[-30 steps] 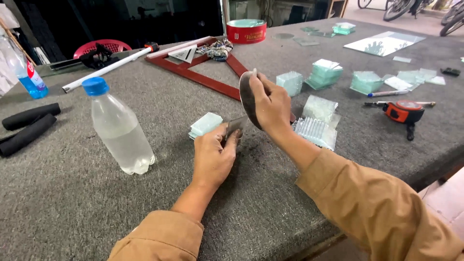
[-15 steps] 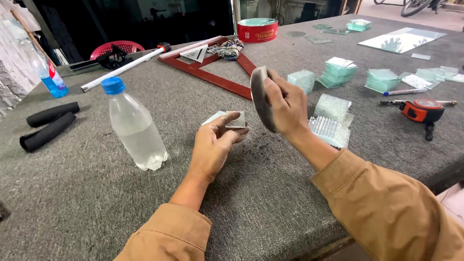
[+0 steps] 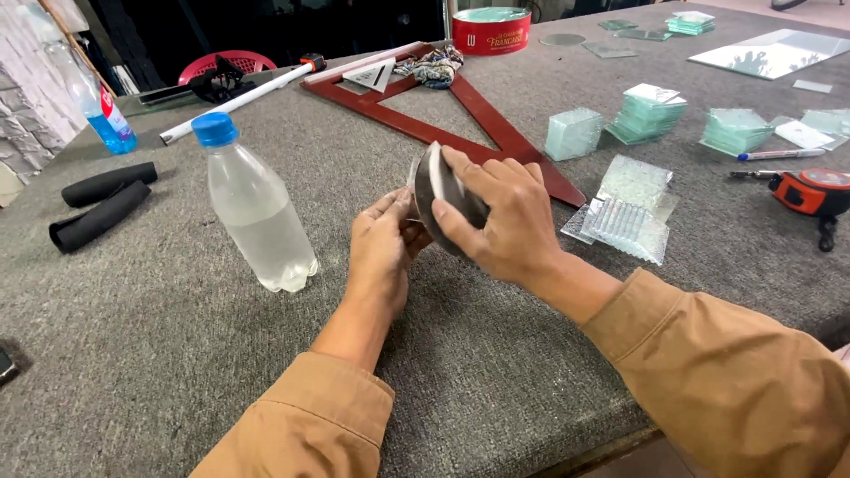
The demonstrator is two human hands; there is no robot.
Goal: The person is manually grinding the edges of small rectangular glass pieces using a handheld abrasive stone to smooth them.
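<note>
At the centre of the frame, the right hand [image 3: 496, 217] gripped a rounded dark grey sanding block [image 3: 440, 196] with a pale stripe along its edge, fingers curled over its top and thumb below. The left hand [image 3: 382, 243] was closed beside it, fingertips pinching a small piece of glass [image 3: 413, 181] that touched the block's face; most of the glass was hidden, so its shape could not be told. Both hands hovered just above the grey carpeted surface [image 3: 177, 354]. Just left of them stood a clear plastic water bottle [image 3: 252, 212] with a blue cap. Directly behind lay a dark red wooden triangle frame [image 3: 496, 124]. To the right, near the right wrist, rested textured glass squares [image 3: 630, 208], with stacks of greenish glass tiles [image 3: 651, 113] beyond and an orange tape measure [image 3: 810, 190] at the right edge. Two black foam grips [image 3: 97, 204] lay at the far left. Bare carpet filled the lower left, down to the surface's near edge at the lower right.
</note>
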